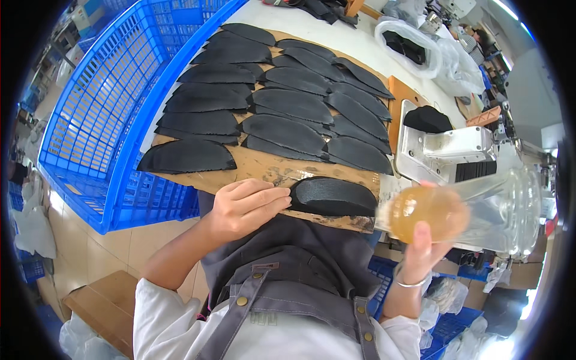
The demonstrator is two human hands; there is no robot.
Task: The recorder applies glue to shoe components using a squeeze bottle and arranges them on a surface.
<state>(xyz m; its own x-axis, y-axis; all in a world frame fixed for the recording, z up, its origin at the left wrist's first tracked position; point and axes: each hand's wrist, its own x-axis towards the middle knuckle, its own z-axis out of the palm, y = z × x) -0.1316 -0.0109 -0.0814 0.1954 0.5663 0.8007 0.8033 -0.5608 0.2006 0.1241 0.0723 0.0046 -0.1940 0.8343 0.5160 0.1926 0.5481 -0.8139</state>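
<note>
My left hand point(245, 208) is closed, fingertips pinched at the left end of a black crescent-shaped piece point(336, 197), which looks like a fabric-covered pad. That piece lies by the near edge of a stained brown board point(264, 176); its upper surface has a slight sheen. My right hand point(427, 237) grips a clear bottle point(495, 210) tipped on its side just right of the board. Amber liquid point(423, 213) is gathered toward the bottle's left end, which is blurred. Several similar black pieces point(288, 105) lie overlapping in three columns across the board.
A large blue plastic crate point(108, 114) stands at the left, against the white table point(312, 21). To the right is a sewing machine point(456, 144) with a black piece point(427, 119) beside it. Behind that sits a clear plastic bag point(408, 48) with black items inside. A cardboard box point(108, 309) rests on the floor.
</note>
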